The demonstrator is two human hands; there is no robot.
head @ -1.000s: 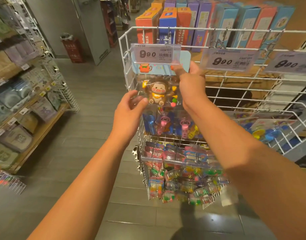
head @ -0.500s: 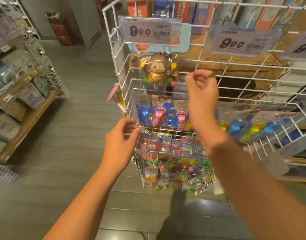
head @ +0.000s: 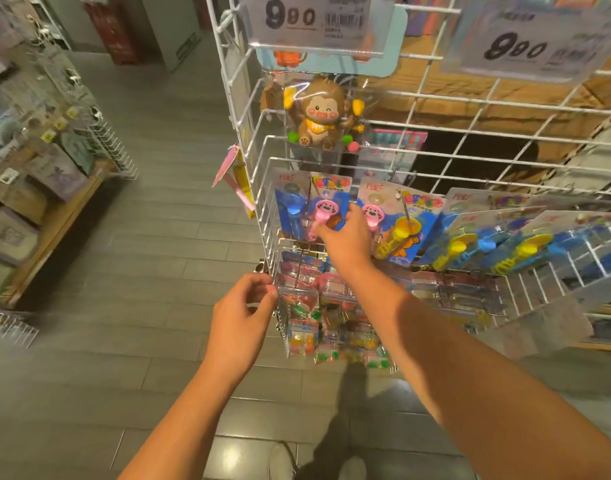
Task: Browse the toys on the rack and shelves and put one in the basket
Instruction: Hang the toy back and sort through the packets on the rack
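Observation:
A white wire rack (head: 262,188) carries hanging toys. At the top hangs a brown monkey toy (head: 319,114) in clear wrap, under a 9.90 price tag (head: 314,19). One row down hangs a blister pack with a blue and a pink toy (head: 297,206). My right hand (head: 347,237) holds this pack at its lower right, thumb on the front and fingers behind its edge. My left hand (head: 241,320) hovers by the rack's lower left corner with fingers loosely curled, holding nothing. No basket is in view.
More blister packs with yellow and blue toys (head: 470,244) hang to the right. Small bagged toys (head: 331,334) fill the lowest hooks. A wooden shelf unit with boxed goods (head: 37,188) stands across the grey tiled aisle on the left.
My right hand has dropped from beside the monkey toy to the pink and blue pack one row down. My left hand sank to the rack's lower corner. The view tilted down.

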